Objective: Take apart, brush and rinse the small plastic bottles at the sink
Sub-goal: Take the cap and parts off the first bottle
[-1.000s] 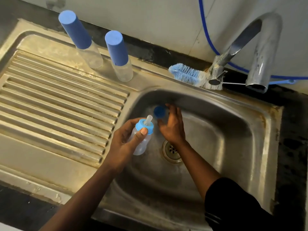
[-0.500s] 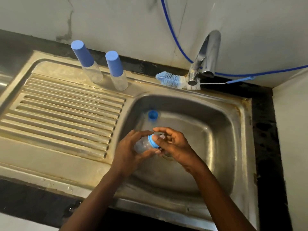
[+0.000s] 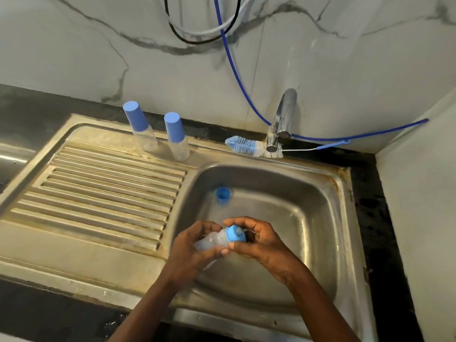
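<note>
Bottle (image 3: 212, 241): clear, on its side, held above the basin of the sink (image 3: 320, 218), neck toward 3 o'clock. Body gripped by left hand (image 3: 190, 250), fingers curled round it. Blue collar (image 3: 235, 233) on the neck pinched between thumb and fingers of right hand (image 3: 261, 243). Loose cap (image 3: 223, 193): on the basin floor at 12 o'clock from the hands, well apart from them. First capped bottle (image 3: 140, 127) and second capped bottle (image 3: 176, 137): upright on the back ledge at 11 o'clock, just beside each other. Brush (image 3: 246, 145): flat on the ledge at 1 o'clock, bristles by the foot of the tap (image 3: 283, 119). Draining board (image 3: 98, 193): at 9 o'clock.
</note>
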